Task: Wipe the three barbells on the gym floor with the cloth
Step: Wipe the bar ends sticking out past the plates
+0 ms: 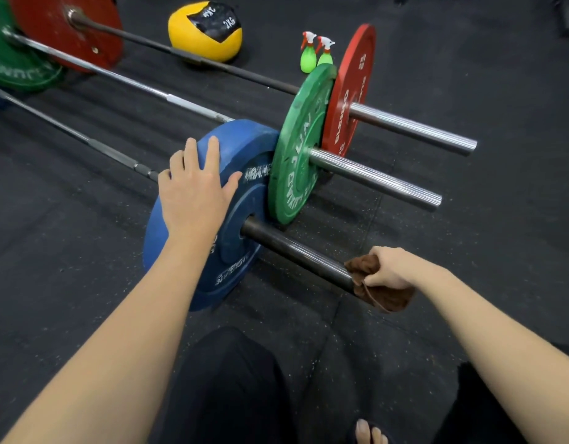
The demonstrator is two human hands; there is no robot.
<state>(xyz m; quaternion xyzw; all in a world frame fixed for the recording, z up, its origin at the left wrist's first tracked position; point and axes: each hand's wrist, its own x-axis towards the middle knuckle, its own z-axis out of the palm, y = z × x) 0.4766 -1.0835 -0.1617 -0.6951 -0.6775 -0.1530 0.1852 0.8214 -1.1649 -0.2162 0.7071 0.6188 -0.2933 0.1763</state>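
On the black gym floor (469, 235), side by side: three barbells, nearest (296, 251), middle (373, 177), farthest (411, 125), near ends with one blue plate (244, 206), one green plate (296, 161), one red plate (347, 100); beyond, one yellow ball (200, 43), two green spray bottles (308, 57) (324, 57). Flat on the blue plate's rim, fingers spread, holding nothing: the left hand (193, 190). Clenched around one brown cloth (385, 296) at the nearest barbell's sleeve tip: the right hand (392, 269).

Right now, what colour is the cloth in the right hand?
Brown. The cloth, gripped by the right hand, shows best in the head view.
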